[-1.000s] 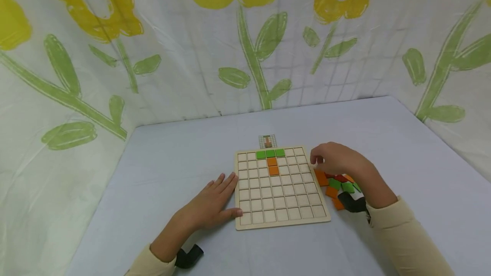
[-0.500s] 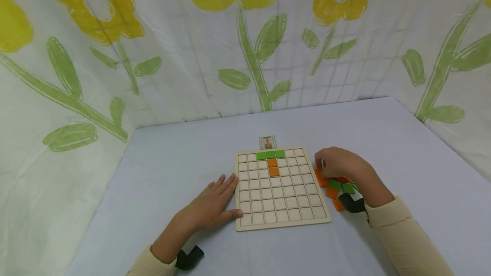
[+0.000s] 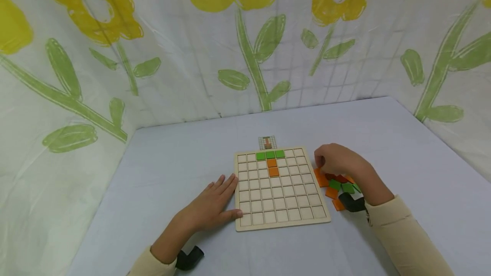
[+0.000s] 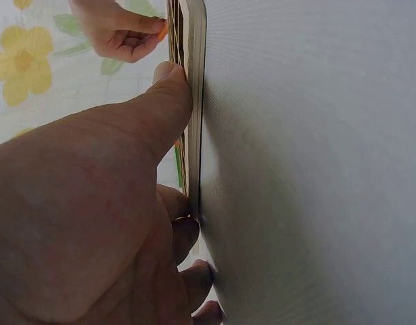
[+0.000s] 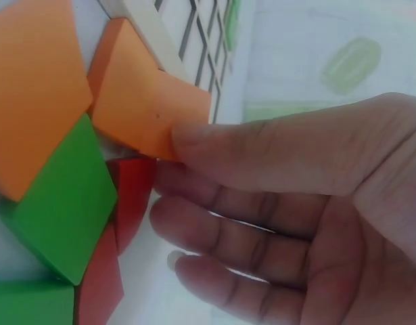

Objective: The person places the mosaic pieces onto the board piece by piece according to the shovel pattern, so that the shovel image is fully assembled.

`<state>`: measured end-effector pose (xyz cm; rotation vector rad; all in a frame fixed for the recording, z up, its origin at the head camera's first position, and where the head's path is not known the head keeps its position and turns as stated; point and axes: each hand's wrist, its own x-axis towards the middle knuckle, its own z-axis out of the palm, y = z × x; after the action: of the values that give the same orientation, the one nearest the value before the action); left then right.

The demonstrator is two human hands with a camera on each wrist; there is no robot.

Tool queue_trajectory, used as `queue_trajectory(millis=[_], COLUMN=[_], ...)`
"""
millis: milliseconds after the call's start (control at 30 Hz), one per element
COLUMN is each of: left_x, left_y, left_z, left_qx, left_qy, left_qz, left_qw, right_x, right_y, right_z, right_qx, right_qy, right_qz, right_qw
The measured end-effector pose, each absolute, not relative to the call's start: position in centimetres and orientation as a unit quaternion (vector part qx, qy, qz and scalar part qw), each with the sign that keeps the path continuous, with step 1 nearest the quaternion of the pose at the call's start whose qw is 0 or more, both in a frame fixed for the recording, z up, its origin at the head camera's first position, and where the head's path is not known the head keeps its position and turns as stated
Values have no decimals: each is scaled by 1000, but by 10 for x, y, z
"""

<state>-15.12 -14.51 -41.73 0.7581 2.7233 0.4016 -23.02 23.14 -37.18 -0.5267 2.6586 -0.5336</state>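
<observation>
A light wooden grid board [image 3: 281, 203] lies on the table, with three green tiles [image 3: 270, 154] in its far row and two orange tiles [image 3: 272, 167] below the middle one. My left hand [image 3: 209, 205] rests flat at the board's left side, fingers straight and thumb over its edge. Right of the board, my right hand [image 3: 341, 161] is over a pile of loose tiles. In the right wrist view, its thumb and a finger pinch an orange square tile [image 5: 187, 101], which overlaps another orange tile [image 5: 123, 88]. The other fingers curl loosely below.
Several loose green [image 3: 348, 188], red [image 5: 132, 196] and orange tiles [image 3: 331, 192] lie beside the board's right edge, partly under my right wrist. A small pattern card [image 3: 267, 142] lies just beyond the board. Behind the table hangs a flowered curtain [image 3: 184, 54].
My right hand has shifted slightly right and down, closer over the pile, and in the last half second has risen a little. The left hand and the tiles on the board have stayed put.
</observation>
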Motion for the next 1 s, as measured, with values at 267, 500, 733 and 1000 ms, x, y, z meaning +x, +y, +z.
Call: queue_trajectory(millis=[267, 500, 733, 1000], left_x=[-151, -151, -151, -151], left_y=[-145, -145, -145, -146], left_z=[-414, -416, -418, -418], left_qx=[266, 263, 265, 267], left_qy=[941, 944, 944, 943], left_qz=[151, 140, 135, 139], left_qw=[146, 143, 141, 140], right_x=[-232, -234, -236, -237], right_y=[235, 241, 241, 232], right_z=[-368, -366, -366, -373], right_qx=[-197, -180, -169, -154], right_qy=[937, 921, 901, 884], right_qz=[-221, -280, -334, -374], right_qw=[185, 205, 218, 233])
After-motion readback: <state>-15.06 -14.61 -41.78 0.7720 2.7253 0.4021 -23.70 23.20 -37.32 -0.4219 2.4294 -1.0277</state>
